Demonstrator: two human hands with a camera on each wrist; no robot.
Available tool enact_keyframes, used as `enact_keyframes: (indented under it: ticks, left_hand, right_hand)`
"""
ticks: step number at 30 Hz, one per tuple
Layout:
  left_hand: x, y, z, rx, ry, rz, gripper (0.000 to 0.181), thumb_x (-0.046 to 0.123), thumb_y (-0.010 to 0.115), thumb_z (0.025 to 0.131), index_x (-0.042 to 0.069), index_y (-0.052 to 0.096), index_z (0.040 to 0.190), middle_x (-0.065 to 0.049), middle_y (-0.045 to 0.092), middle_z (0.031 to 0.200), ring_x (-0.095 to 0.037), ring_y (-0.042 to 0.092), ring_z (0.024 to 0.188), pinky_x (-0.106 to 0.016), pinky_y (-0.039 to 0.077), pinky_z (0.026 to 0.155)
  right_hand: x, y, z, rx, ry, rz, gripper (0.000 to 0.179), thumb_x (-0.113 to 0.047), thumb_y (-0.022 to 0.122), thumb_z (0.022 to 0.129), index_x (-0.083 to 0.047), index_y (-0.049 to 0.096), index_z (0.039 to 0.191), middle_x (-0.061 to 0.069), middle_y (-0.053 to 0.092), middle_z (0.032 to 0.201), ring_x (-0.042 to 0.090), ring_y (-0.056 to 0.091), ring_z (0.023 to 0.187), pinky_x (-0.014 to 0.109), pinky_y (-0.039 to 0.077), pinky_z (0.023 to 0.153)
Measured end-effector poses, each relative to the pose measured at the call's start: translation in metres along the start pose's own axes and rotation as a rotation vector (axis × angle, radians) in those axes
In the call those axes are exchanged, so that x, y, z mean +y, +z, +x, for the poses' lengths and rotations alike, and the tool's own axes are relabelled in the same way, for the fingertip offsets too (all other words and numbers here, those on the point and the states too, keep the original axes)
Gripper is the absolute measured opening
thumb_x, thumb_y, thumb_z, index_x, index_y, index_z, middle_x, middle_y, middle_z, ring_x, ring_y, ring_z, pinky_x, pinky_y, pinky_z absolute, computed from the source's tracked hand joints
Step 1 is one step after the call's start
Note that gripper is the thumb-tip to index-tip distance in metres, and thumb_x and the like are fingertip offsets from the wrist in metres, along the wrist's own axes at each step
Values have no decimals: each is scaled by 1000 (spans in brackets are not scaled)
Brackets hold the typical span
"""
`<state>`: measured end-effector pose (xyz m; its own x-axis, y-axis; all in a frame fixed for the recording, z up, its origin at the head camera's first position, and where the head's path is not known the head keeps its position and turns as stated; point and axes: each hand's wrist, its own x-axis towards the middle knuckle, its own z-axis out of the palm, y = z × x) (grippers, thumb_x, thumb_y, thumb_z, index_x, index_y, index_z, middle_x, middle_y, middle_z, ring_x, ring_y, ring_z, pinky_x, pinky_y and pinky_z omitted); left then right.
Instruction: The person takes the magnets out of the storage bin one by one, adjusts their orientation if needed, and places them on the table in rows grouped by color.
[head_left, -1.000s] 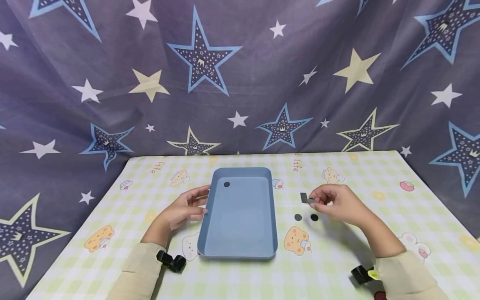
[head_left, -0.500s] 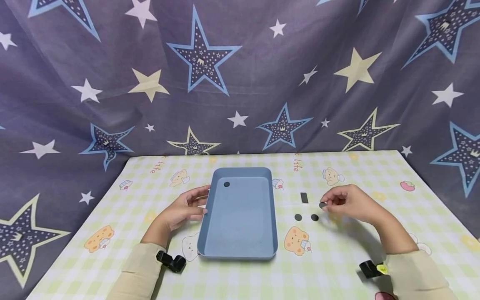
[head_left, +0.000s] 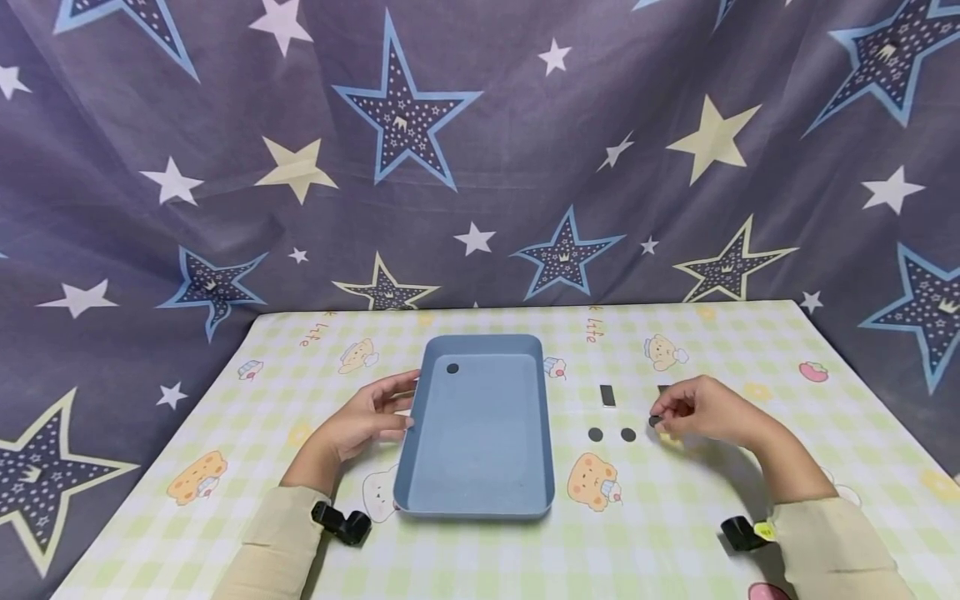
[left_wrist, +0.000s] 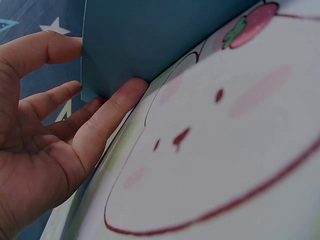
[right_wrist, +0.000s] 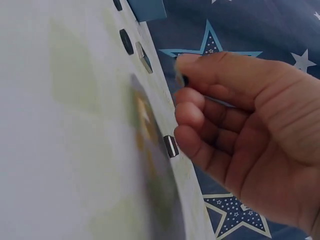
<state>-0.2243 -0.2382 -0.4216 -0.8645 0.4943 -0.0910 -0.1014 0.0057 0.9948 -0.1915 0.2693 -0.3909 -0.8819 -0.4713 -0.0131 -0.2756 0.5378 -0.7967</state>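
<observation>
A blue rectangular tray (head_left: 474,492) lies mid-table, with one small black disc (head_left: 452,368) inside near its far left corner. My left hand (head_left: 371,418) rests against the tray's left outer wall; in the left wrist view its fingertips (left_wrist: 134,89) touch that wall. Between thumb and forefinger my right hand (head_left: 708,412) pinches another small black disc (head_left: 655,422), just above the table right of the tray. Two more discs, a left one (head_left: 596,434) and a right one (head_left: 628,434), lie side by side on the cloth. Behind them is a small dark rectangular piece (head_left: 607,396).
A second dark rectangular piece (right_wrist: 171,146) lies by my right hand, partly hidden in the head view. The checked, cartoon-printed cloth (head_left: 480,558) covers the table. A star-patterned curtain (head_left: 480,167) hangs behind its far edge.
My right hand has moved right and slightly nearer with the pinched disc, away from the left rectangular piece. The other rectangular piece now shows behind it. The left hand and tray have stayed put.
</observation>
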Motion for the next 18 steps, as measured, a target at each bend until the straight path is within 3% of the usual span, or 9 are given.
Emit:
enact_keyframes:
  ticks: [6,18]
  left_hand:
    - [-2,-1,0,0,8,11,82,-8,65,82,-1,25,153,-27,30,152,-39,38,134,-38,53,89]
    - [0,0,0,2,9,16,82,-7,65,82,-1,25,153,-27,30,152,-39,39,134,-37,54,89]
  right_hand:
    - [7,1,0,-62,25,-19,12,-5,76,80,-1,73,91,2,61,71,7,49,60,21,43,55]
    - [8,2,-1,-79,31,-38,13,-2,77,77,-1,72,89,3,59,69,7,49,60,22,44,55]
